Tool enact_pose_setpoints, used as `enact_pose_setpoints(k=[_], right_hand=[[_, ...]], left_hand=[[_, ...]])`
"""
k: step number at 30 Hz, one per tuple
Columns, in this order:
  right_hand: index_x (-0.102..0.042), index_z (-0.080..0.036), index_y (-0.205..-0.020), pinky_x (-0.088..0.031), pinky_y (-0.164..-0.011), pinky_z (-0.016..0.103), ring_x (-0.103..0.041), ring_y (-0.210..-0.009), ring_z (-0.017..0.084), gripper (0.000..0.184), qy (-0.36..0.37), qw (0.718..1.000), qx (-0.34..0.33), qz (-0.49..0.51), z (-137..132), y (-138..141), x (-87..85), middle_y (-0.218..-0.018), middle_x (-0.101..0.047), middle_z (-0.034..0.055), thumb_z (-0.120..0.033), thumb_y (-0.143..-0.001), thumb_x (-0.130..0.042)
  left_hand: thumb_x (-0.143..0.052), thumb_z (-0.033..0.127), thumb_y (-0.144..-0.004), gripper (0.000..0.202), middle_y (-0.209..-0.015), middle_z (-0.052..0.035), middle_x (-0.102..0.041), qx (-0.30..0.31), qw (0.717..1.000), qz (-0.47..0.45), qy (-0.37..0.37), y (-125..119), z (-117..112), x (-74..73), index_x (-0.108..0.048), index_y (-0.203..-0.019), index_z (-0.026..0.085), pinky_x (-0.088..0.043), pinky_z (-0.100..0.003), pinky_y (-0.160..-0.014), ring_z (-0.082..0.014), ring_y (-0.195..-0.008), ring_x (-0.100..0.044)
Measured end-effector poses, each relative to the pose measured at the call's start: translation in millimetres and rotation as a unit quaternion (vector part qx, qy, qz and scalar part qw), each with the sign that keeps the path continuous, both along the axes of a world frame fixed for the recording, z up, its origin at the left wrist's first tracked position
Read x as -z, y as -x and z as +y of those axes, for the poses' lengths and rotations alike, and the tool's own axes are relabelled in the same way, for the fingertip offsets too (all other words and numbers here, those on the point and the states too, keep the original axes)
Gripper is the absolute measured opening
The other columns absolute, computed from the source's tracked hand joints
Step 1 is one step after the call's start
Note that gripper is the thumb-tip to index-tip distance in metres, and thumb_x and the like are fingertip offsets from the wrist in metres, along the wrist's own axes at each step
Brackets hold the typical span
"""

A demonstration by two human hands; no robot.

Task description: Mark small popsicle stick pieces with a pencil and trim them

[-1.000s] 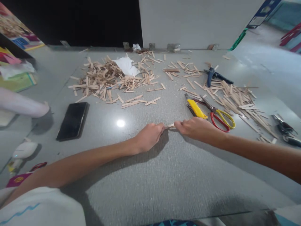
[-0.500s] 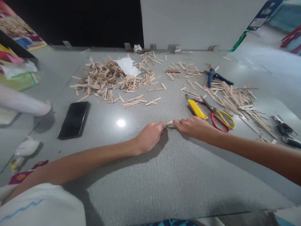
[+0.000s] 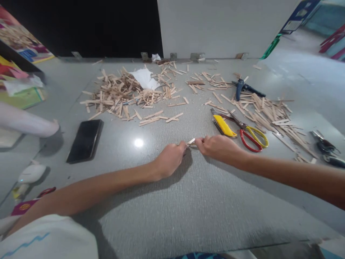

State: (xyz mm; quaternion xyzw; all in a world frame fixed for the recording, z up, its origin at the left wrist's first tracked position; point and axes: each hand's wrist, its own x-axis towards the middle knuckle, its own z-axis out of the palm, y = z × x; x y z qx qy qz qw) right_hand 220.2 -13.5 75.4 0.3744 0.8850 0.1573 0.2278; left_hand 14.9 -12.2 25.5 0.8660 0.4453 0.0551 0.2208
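Note:
My left hand (image 3: 170,160) is closed, thumb and fingers pinching small wooden craft sticks (image 3: 191,141) above the grey table. From the other side my right hand (image 3: 215,145) grips the same sticks. One pale stick end tilts up in the narrow gap between both hands. Fingers cover most of the sticks, so their number cannot be made out. Just beyond my right hand lie a yellow utility knife (image 3: 225,126) and scissors (image 3: 252,138) with one red and one yellow handle.
A heap of craft sticks (image 3: 113,90) with white paper (image 3: 145,78) lies far left of centre. More sticks (image 3: 266,111) spread at right, near dark blue cutters (image 3: 239,88). A black phone (image 3: 85,140) lies at left. Another person's arm (image 3: 29,118) rests beyond it.
The pale stick end between my hands now points up more steeply. Both hands keep their grip and stay in nearly the same place. The view has shifted slightly.

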Motion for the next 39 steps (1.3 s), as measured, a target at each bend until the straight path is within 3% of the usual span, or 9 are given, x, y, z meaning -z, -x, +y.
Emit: enact_pose_setpoints(k=[3,10,15,17,24,31,39], right_hand=[[-0.066,-0.011,-0.101,-0.014,-0.045,0.027,-0.05,-0.046,0.014,0.035,-0.056,0.997,0.04,0.025,-13,3,4.9,-0.064,-0.065,0.007,0.005,-0.1,-0.034],[-0.067,-0.015,-0.1,-0.018,-0.049,0.029,-0.053,-0.052,0.015,0.035,0.036,0.998,-0.022,0.045,20,-8,5.1,-0.072,-0.07,0.0088,-0.001,-0.102,-0.035],[-0.066,-0.01,-0.106,-0.019,-0.046,0.025,-0.05,-0.046,0.015,0.037,-0.053,0.995,0.068,0.053,-15,13,8.1,-0.065,-0.065,0.0088,0.005,-0.097,-0.033],[-0.066,-0.009,-0.106,-0.018,-0.045,0.025,-0.049,-0.045,0.014,0.039,-0.055,0.994,0.084,0.042,-19,17,7.0,-0.064,-0.064,0.0082,0.006,-0.095,-0.032],[-0.067,-0.013,-0.104,-0.022,-0.051,0.027,-0.052,-0.053,0.015,0.035,0.061,0.998,-0.01,0.024,26,1,-3.1,-0.074,-0.071,0.0102,0.001,-0.101,-0.035],[-0.067,-0.008,-0.109,-0.02,-0.046,0.024,-0.051,-0.047,0.015,0.039,-0.047,0.994,0.087,0.046,-13,20,4.4,-0.066,-0.065,0.0091,0.004,-0.097,-0.032],[-0.067,-0.012,-0.104,-0.019,-0.051,0.03,-0.06,-0.058,0.017,0.037,0.041,0.998,-0.021,0.036,28,-3,4.8,-0.078,-0.073,0.0124,-0.001,-0.104,-0.031]], left_hand=[[-0.043,0.004,-0.101,0.022,-0.062,0.0036,-0.054,0.001,1.0,0.011,-0.002,0,-3,1.0,-0.062,-0.1,0.017,-0.042,-0.024,-0.056,-0.015,-0.051,-0.055],[-0.042,0.003,-0.099,0.025,-0.064,-0.0004,-0.059,-0.02,0.999,0.035,-0.001,-3,-6,0.7,-0.063,-0.105,0.015,-0.045,-0.026,-0.057,-0.0191,-0.056,-0.062],[-0.046,0.001,-0.097,0.022,-0.064,0.0012,-0.058,-0.023,0.999,0.042,0.017,-3,-6,-4.1,-0.062,-0.103,0.015,-0.045,-0.026,-0.059,-0.0179,-0.056,-0.061],[-0.046,0.0,-0.097,0.023,-0.064,0.001,-0.059,-0.023,0.998,0.046,0.022,-3,-6,-4.8,-0.062,-0.103,0.015,-0.044,-0.026,-0.059,-0.0178,-0.055,-0.061],[-0.04,0.008,-0.105,0.024,-0.065,-0.0009,-0.058,-0.042,0.999,0.033,0.01,-5,-3,-1.8,-0.063,-0.105,0.013,-0.044,-0.027,-0.057,-0.0194,-0.056,-0.062],[-0.046,0.006,-0.101,0.019,-0.061,0.0031,-0.054,-0.038,0.999,0.002,0.007,-1,-5,1.9,-0.061,-0.099,0.017,-0.044,-0.025,-0.057,-0.0162,-0.053,-0.058],[-0.039,0.022,-0.113,0.028,-0.059,0.0032,-0.053,-0.069,0.996,-0.056,0.005,-3,-4,9.1,-0.063,-0.099,0.017,-0.045,-0.025,-0.056,-0.0157,-0.05,-0.057]])
